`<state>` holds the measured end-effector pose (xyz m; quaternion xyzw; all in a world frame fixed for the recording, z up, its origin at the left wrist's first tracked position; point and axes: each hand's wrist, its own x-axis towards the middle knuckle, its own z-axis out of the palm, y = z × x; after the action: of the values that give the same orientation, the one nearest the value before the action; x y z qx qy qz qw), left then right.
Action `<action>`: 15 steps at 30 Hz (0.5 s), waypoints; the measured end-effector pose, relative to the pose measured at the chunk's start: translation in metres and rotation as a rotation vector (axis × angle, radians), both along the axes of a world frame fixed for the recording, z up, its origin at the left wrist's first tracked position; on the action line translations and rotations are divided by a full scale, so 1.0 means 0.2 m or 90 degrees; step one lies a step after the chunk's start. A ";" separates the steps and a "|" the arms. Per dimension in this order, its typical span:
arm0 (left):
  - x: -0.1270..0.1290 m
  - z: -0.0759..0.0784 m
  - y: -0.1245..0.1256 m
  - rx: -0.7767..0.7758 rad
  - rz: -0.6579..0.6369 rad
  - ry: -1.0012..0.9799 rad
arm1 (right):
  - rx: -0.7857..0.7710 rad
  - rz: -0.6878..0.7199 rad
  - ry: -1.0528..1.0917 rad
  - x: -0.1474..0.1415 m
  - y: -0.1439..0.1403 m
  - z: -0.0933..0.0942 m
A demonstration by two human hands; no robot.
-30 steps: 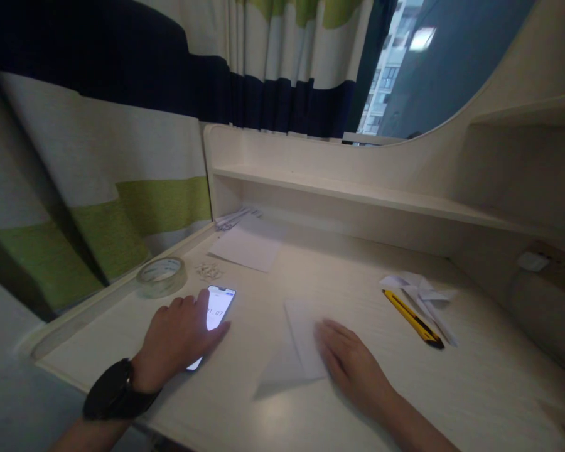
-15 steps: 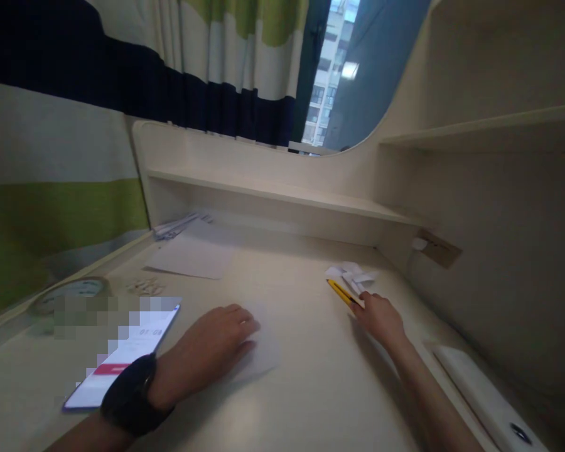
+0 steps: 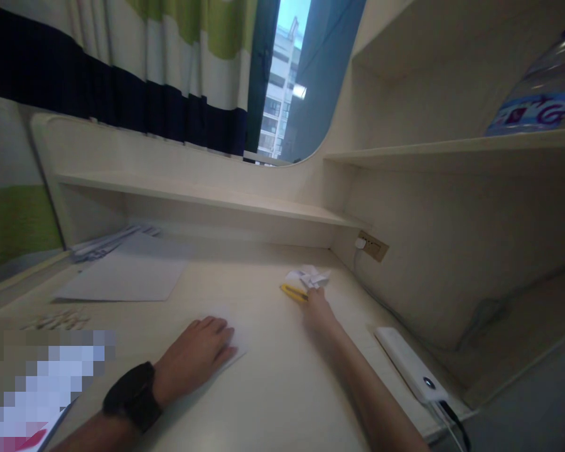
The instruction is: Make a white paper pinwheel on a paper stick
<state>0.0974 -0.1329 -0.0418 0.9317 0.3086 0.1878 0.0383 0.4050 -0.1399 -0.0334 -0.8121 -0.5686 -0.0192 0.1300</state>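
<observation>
Broadly, the pale cream wooden counter point(image 3: 282, 402) fills the view, with a shelf along its back and a striped curtain behind. A flat white paper sheet point(image 3: 122, 279) lies well to the left at the back. A white slab-shaped power bank point(image 3: 407, 364) sits near the right edge, its cable trailing off. The left hand point(image 3: 195, 355), a black watch on its wrist, lies flat with fingers spread and together on a folded white sheet of paper point(image 3: 233, 351), pinning it to the counter. The right hand point(image 3: 317, 307) is stretched forward, its fingertips at the near end of a slim yellow-and-black utility knife point(image 3: 292, 292); whether the fingers are closed on it I cannot tell. Just beyond the knife, touching it, sits a small heap of crumpled white paper offcuts point(image 3: 308, 276). The knife looks light, stiff and smooth-sided; it is probably best taken by the middle of its handle, away from the blade end.
</observation>
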 end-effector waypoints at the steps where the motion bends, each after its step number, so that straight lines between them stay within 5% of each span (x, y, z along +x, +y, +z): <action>1: 0.01 -0.01 0.01 0.005 -0.001 0.007 | 0.011 0.020 0.018 -0.03 0.01 0.00; 11: 0.05 -0.13 0.01 0.094 0.089 0.049 | 0.045 0.120 0.113 -0.30 0.04 -0.01; 15: 0.06 -0.11 0.00 0.089 0.081 0.033 | -0.039 0.108 0.068 -0.47 0.08 0.00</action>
<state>0.1090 -0.1335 -0.0642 0.9151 0.3544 0.1866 -0.0472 0.3118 -0.1236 -0.0343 -0.7645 -0.6278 0.0522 0.1365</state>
